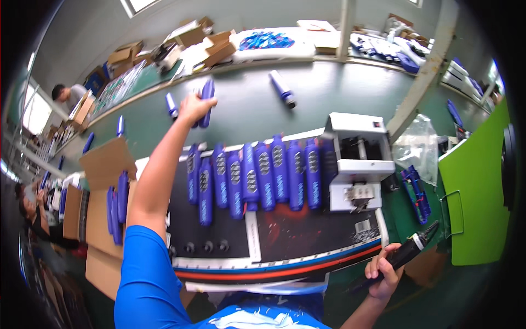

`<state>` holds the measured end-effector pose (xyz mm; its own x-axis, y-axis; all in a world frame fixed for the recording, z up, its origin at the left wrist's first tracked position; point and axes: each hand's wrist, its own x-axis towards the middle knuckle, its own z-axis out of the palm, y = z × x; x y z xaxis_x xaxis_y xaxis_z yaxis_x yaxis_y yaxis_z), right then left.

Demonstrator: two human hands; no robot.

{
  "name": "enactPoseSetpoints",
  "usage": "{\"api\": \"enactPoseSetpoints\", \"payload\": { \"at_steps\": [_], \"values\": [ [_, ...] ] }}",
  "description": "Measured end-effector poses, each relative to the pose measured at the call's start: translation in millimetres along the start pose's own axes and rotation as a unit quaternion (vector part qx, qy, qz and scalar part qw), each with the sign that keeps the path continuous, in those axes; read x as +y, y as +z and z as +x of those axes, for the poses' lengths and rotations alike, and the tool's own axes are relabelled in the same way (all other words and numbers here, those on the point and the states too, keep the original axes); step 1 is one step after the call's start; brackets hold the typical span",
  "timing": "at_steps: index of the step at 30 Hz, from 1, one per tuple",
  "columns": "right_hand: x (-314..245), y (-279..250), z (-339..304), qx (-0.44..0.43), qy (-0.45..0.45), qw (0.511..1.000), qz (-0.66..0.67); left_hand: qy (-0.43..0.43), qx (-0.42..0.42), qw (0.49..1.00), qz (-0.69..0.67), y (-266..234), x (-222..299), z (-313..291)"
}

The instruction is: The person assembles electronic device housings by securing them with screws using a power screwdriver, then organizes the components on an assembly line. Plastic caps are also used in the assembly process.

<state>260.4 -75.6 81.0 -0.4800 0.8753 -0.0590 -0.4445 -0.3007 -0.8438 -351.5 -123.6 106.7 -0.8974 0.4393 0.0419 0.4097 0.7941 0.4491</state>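
My left arm reaches far across the bench. The left hand [193,108] is closed on a purple plastic casing [207,90] held roughly upright over the green surface. Close to my body on the right, my right hand [385,272] wraps around a black electric screwdriver [409,251], its cord end pointing up and its thin tip angled down to the left. Between the hands, several purple casings [250,175] with oval patterned windows lie side by side on a black mat [307,236].
Right of the casings stands a white machine [359,167]. An open cardboard box [101,203] with purple casings is at left. A green panel [476,186] and a clear bag [419,142] are at right. Loose purple parts [282,89] lie on the far belt. Other people [46,219] sit at left.
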Motion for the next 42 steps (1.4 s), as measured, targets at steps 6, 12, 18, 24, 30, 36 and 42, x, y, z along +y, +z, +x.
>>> {"api": "enactPoseSetpoints", "payload": {
  "at_steps": [6,12,18,24,30,36,42],
  "values": [
    [1.6,-15.3,-16.7,-0.017,-0.014,1.000,-0.007,0.039,-0.083,0.995,0.027,-82.1,-15.4,-123.6],
    [-18.7,10.8,4.7,-0.066,-0.070,0.995,0.027,0.047,-0.036,0.970,0.235,-58.0,-63.5,-198.8],
    [-63.5,63.2,30.2,-0.039,-0.266,0.962,-0.039,0.042,-0.097,0.983,0.154,-71.7,-77.2,-176.6],
    [-73.2,111.8,69.1,0.023,-0.353,0.935,-0.030,0.189,-0.001,0.973,-0.134,-120.4,-60.5,-194.8],
    [-61.4,124.2,104.9,0.016,-0.419,0.899,-0.128,0.249,0.101,0.895,-0.356,-128.5,-8.4,-312.2],
    [-45.3,143.8,111.3,0.022,-0.383,0.913,-0.137,0.264,-0.041,0.918,-0.293,-117.9,-32.8,-369.0],
    [-35.1,149.7,108.9,0.020,-0.394,0.902,-0.177,0.186,-0.145,0.875,-0.422,-93.2,-30.4,-376.4]
  ]
}}
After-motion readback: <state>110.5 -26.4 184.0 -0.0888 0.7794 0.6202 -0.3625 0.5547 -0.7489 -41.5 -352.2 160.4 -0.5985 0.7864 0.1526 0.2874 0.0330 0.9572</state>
